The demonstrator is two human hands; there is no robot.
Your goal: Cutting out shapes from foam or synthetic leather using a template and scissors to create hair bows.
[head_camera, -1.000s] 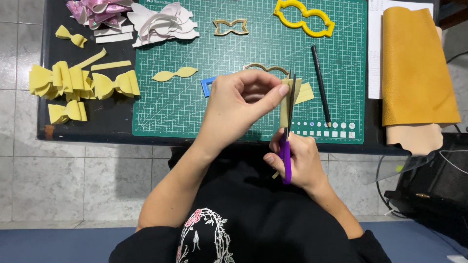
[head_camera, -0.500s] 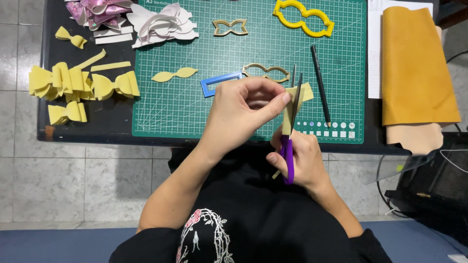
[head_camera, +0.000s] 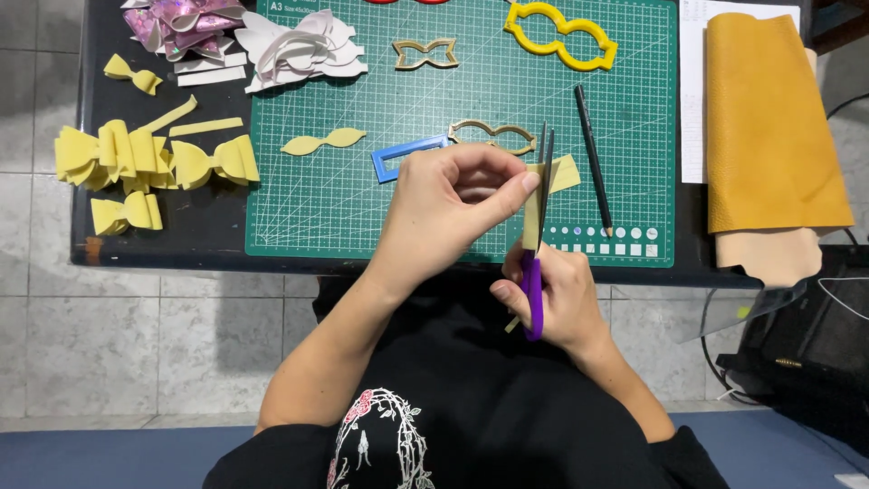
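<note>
head camera, looking straight down, close over cutting mat (head_camera: 362, 217)

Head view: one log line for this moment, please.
left hand: pinches yellow strip | right hand: purple-handled scissors, blades on strip | over cutting mat

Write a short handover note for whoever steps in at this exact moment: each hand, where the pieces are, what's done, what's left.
Left hand: fingers pinch a yellow strip upright above the green cutting mat.
Right hand: holds purple-handled scissors, blades pointing away and lying along the strip.
On the mat: blue rectangular template, two tan bow-shaped templates, yellow bow-shaped template, one flat yellow cut-out, black pencil.
Done: folded yellow bows piled left of the mat.
Left: the strip cut looks unfinished; a rolled mustard sheet lies at the right.
</note>
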